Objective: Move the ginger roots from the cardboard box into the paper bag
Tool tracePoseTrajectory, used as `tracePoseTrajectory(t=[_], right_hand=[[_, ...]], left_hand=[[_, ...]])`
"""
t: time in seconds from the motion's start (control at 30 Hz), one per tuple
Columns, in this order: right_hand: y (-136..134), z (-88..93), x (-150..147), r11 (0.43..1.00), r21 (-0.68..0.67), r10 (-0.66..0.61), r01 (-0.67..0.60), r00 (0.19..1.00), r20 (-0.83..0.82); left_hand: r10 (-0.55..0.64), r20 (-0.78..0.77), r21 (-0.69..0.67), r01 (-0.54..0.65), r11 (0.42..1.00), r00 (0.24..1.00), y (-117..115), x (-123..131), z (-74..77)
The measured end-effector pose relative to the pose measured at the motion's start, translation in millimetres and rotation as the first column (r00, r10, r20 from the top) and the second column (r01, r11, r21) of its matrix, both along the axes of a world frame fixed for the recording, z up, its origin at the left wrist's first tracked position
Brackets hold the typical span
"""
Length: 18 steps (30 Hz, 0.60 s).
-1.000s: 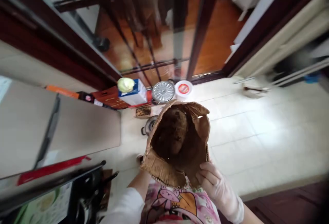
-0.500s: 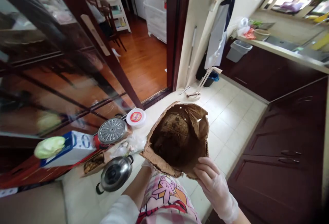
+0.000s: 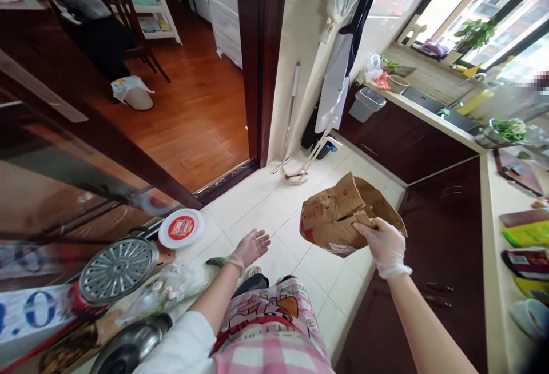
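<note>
A worn brown cardboard box (image 3: pixel 332 217) with torn flaps hangs tilted over the floor, away from my body. Its edge is pinched in my right hand (image 3: pixel 386 242), which wears a clear plastic glove. My left hand (image 3: pixel 252 248), gloved too, is stretched out above the tiles with fingers apart and nothing in it. A dark green vegetable (image 3: pixel 217 261), perhaps a cucumber, lies on the floor near my left wrist. Left of that arm are a plastic bag (image 3: pixel 171 288) with pale pieces inside and a white tub with a red label (image 3: pixel 180 228).
A round metal steamer rack (image 3: pixel 119 270) and a lidded pot (image 3: pixel 131 345) are at lower left. A broom and dustpan (image 3: pixel 295 174) stand by the door frame. Dark cabinets (image 3: pixel 429 259) line the right side under a counter. Beyond the doorway a person (image 3: pixel 86 14) sits near a bin (image 3: pixel 137 94).
My left hand has come off the box and opened. My right hand has carried the box to the right, turning its outer side into view. The camera has swung right.
</note>
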State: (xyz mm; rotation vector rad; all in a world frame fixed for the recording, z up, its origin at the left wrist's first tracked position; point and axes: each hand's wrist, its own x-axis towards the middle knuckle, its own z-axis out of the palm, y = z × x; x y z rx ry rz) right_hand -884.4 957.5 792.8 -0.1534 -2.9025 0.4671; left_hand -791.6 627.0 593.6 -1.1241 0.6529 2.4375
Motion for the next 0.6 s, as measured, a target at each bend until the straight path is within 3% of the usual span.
tracePoseTrajectory(t=[0.1, 0.17, 0.23, 0.3, 0.37, 0.43, 0.53, 0.6], right_hand=[[-8, 5.4, -66, 1.000, 0.023, -0.001, -0.001, 0.994, 0.108], [-21, 5.8, -105, 0.997, 0.002, 0.077, -0.077, 0.991, 0.113], [-43, 3.1, -139, 0.972, -0.026, 0.236, -0.234, 0.967, 0.096], [-74, -1.8, -166, 0.888, -0.030, 0.460, -0.459, 0.888, 0.031], [-115, -8.0, -189, 0.721, -0.021, 0.690, -0.692, 0.721, -0.062], [-162, -14.9, -208, 0.502, -0.011, 0.854, -0.865, 0.498, -0.149], [-240, -26.2, -239, 0.198, 0.052, 0.954, -0.979, 0.180, -0.238], [-295, -33.0, -262, 0.057, 0.122, 0.962, -0.991, 0.022, -0.274]], left_hand=[[0.079, 0.010, -0.003, -0.079, 0.997, 0.997, -8, -32, 3.8], [0.143, -0.002, 0.006, -0.143, 0.990, 0.990, -14, -52, 10.3], [0.233, -0.025, 0.012, -0.233, 0.972, 0.972, -22, -71, 21.7], [0.332, -0.053, 0.013, -0.332, 0.943, 0.942, -33, -90, 36.9], [0.415, -0.076, 0.000, -0.416, 0.909, 0.907, -49, -104, 52.4], [0.488, -0.105, -0.025, -0.493, 0.870, 0.867, -73, -113, 64.8], [0.582, -0.133, -0.097, -0.595, 0.798, 0.803, -119, -116, 73.4], [0.618, -0.126, -0.183, -0.630, 0.755, 0.776, -155, -119, 75.0]])
